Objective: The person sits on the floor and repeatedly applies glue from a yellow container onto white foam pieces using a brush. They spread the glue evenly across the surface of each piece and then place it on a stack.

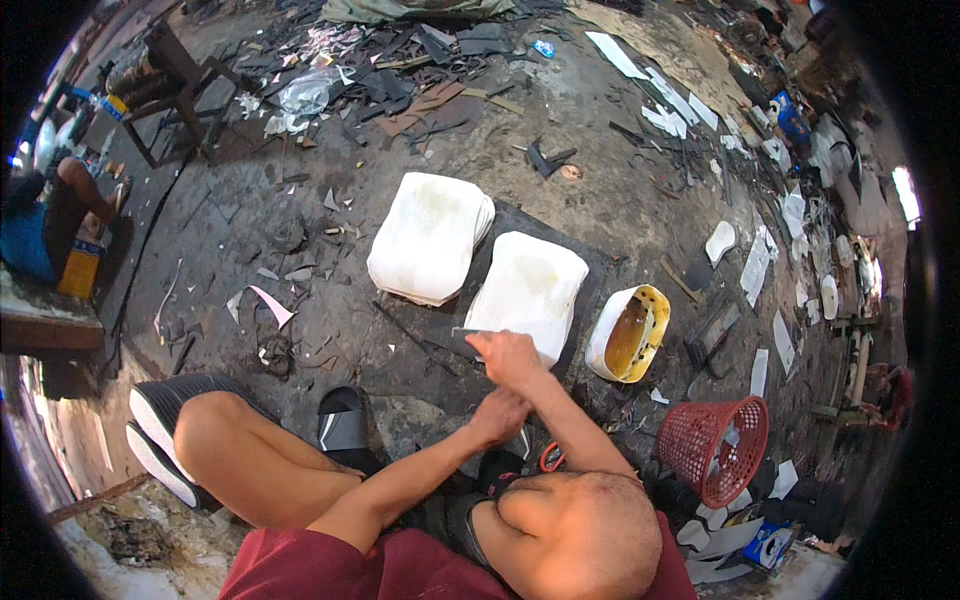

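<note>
Pressing a thin blade (466, 331) against the near edge of the right-hand white foam sheet (528, 288), the right hand (508, 358) grips it closed; the left hand (497, 415), curled, holds nothing visible. Trimming seems underway; steady edge control matters next.

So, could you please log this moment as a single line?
right hand: on near edge of white sheet stack | left hand: just behind it, hold unclear | yellow bowl right of stack | red basket beyond
</note>
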Demonstrator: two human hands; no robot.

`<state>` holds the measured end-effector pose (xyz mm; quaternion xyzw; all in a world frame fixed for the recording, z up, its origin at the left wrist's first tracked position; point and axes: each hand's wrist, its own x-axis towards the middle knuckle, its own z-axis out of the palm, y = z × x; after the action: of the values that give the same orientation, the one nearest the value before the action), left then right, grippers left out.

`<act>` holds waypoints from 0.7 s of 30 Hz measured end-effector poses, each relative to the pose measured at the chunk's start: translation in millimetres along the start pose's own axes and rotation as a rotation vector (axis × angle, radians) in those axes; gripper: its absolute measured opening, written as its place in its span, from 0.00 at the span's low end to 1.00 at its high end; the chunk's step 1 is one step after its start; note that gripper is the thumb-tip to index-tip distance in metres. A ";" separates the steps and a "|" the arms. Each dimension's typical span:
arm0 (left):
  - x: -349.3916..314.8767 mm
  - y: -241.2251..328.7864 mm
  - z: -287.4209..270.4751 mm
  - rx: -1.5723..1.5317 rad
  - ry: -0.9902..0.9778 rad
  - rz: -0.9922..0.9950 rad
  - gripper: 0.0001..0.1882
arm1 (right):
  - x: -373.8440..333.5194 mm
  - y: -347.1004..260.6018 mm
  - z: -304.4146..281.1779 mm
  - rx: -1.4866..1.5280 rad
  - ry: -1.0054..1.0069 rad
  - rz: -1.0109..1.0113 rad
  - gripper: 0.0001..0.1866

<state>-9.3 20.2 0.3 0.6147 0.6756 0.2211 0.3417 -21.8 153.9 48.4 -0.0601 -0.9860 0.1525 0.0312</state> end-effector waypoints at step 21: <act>34.7 -4.2 -39.9 0.151 0.379 0.041 0.21 | 97.5 161.9 -80.3 0.067 -0.145 0.415 0.25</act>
<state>-41.8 58.5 17.4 0.5995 0.7299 0.2885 0.1566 -94.4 343.5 79.7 -0.2493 -0.9466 0.1920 -0.0700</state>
